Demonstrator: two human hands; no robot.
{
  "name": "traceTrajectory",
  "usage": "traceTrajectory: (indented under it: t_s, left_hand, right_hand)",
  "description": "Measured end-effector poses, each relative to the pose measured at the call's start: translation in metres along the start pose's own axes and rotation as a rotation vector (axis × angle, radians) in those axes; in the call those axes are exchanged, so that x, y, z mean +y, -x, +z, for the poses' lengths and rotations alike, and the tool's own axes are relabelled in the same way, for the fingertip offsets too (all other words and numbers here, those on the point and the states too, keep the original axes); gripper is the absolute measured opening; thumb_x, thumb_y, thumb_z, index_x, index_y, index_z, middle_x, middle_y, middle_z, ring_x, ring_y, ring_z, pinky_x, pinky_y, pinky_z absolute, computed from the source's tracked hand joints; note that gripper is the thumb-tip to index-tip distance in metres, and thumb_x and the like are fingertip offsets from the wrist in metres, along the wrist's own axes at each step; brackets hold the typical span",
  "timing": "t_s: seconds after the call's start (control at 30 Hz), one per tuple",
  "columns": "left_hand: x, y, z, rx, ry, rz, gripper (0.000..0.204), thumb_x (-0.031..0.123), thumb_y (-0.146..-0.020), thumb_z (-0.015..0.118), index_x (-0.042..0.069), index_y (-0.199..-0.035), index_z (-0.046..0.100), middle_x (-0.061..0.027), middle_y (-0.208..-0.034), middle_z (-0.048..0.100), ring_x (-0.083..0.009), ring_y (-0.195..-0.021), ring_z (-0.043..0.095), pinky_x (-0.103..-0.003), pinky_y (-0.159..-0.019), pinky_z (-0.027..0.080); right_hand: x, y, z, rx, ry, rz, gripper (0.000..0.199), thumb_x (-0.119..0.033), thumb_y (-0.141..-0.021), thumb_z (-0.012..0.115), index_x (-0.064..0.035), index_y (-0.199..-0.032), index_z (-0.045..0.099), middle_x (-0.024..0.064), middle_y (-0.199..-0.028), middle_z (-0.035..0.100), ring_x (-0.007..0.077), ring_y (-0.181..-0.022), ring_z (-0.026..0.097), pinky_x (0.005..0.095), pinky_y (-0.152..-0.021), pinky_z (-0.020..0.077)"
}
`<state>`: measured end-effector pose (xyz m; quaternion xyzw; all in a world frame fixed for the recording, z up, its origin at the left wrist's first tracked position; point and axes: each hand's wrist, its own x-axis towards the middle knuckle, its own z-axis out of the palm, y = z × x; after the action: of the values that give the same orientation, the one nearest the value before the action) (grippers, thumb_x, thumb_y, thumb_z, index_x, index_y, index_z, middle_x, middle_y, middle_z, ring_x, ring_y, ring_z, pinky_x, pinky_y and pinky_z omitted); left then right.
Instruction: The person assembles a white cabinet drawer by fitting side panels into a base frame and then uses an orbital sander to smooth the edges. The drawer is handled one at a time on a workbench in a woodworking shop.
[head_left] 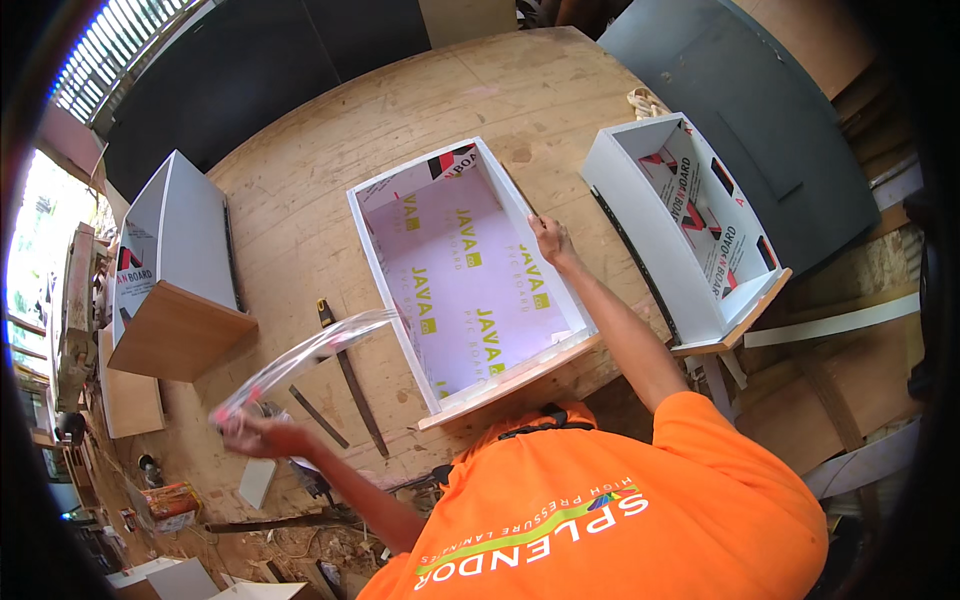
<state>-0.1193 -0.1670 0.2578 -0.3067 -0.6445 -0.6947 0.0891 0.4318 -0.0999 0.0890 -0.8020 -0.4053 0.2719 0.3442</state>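
In the middle of the workbench lies a white open drawer box [452,390], with pale purple printed film over its bottom and a wooden front facing me. My left hand [262,437], out to the left, is closed on a strip of clear plastic film [290,362] with red marks. The strip arcs up to the drawer's left side wall and looks attached there; motion blurs it. Around the top edge of the drawer's right wall, the fingers of my right hand [550,240] are curled.
A second drawer box [195,235] stands on end at left; a third [640,220] sits at right. Left of the middle drawer lie a long file [355,385] with a dark-and-yellow handle and a thin dark strip [319,416]. Dark panels [740,110] lean beyond the workbench [290,180].
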Motion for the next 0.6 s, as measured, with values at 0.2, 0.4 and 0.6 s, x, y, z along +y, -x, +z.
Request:
traceTrajectory:
  t_s: [0.2,0.4,0.6]
  left_hand:
    - [-0.073,-0.014,-0.082,0.149,-0.798,0.169,0.075,0.031,-0.085,0.078,-0.009,-0.14,0.048,-0.031,-0.132,0.053,-0.0467,-0.123,0.053,-0.059,-0.101,0.046]
    - [-0.039,0.032,-0.063,-0.036,-0.674,0.324,0.06,0.023,-0.086,0.075,-0.006,-0.135,0.056,-0.0275,-0.128,0.058,-0.0433,-0.117,0.057,-0.055,-0.103,0.047]
    - [0.029,0.092,0.013,-0.741,-0.241,0.27,0.03,0.007,-0.091,0.07,-0.007,-0.118,0.07,-0.0198,-0.119,0.069,-0.0368,-0.117,0.064,-0.044,-0.107,0.048]
  right_hand:
    - [0.003,-0.001,0.004,0.054,0.017,-0.018,0.064,-0.06,-0.101,0.051,-0.0016,-0.115,0.072,0.0293,-0.11,0.073,0.0467,-0.11,0.068,0.0515,-0.095,0.0521]
    - [0.006,-0.005,0.005,0.035,-0.008,-0.051,0.064,-0.06,-0.102,0.05,-0.0013,-0.114,0.073,0.0293,-0.111,0.073,0.0466,-0.11,0.068,0.052,-0.095,0.0517]
    - [0.003,-0.001,0.004,0.027,0.004,-0.004,0.065,-0.06,-0.102,0.049,-0.0005,-0.115,0.072,0.0305,-0.116,0.071,0.0496,-0.114,0.066,0.053,-0.098,0.0507]
